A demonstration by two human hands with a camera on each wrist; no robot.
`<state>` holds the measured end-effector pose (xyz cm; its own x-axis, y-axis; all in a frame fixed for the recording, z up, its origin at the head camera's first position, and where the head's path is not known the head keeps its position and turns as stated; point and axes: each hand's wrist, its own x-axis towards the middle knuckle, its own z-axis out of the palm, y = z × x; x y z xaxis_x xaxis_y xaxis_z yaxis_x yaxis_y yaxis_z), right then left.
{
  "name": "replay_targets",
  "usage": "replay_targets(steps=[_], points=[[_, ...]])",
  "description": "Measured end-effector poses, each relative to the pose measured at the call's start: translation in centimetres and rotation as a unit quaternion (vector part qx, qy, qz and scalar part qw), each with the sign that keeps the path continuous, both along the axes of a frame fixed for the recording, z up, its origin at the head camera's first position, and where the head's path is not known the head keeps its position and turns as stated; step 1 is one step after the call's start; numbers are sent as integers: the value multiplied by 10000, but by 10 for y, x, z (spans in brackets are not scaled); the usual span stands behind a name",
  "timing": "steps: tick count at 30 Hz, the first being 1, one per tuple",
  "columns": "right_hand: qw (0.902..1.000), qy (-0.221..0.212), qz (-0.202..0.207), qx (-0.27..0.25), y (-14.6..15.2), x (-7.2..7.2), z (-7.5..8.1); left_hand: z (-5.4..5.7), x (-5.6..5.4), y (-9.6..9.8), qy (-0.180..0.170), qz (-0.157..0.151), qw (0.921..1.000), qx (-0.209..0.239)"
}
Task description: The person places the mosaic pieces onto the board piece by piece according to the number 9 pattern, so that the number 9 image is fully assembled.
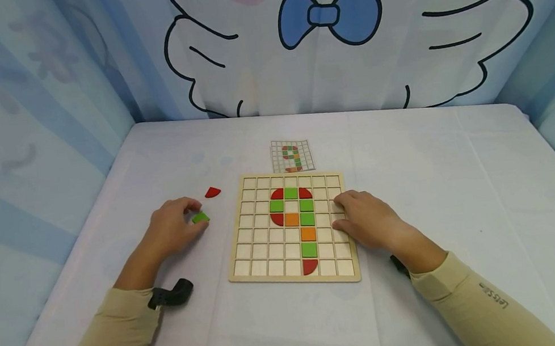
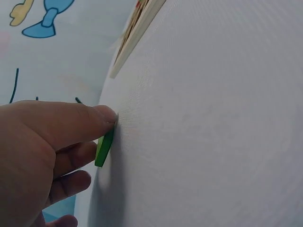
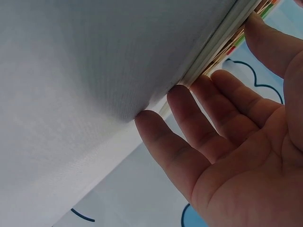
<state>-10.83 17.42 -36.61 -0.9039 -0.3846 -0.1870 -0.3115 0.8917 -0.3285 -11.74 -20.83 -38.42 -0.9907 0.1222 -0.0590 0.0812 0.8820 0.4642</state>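
Note:
My left hand [image 1: 171, 226] pinches a green square tile [image 1: 200, 218] between thumb and fingers, low over the table left of the board. In the left wrist view the green tile stands on edge below the thumb tip. A red quarter-round tile [image 1: 212, 192] lies just beyond that hand. The wooden grid board [image 1: 261, 252] carries red, green and orange tiles laid in a shape like a 9. My right hand [image 1: 371, 220] rests on the board's right edge, fingers spread and relaxed; in the right wrist view its fingertips touch the board's side and the table.
Behind the board lies a pattern card [image 1: 292, 155] showing a similar coloured shape on a grid, its near edge close against the board. The white-covered table [image 1: 424, 156] meets a printed curtain [image 1: 348, 73] at the back.

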Motion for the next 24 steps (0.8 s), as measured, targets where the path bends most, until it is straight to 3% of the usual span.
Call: replay_targets(steps=[7,14,24], points=[[10000,-22,-42,-19,-1,1,1,-1,-2,0,-119,-29,9999,88],[10000,-14,-30,-36,0,0,-1,-1,-4,4,-37,-166,9998,-51],[10000,34,-9,-40,0,1,-2,-1,-4,15,18,-439,9990,86]])
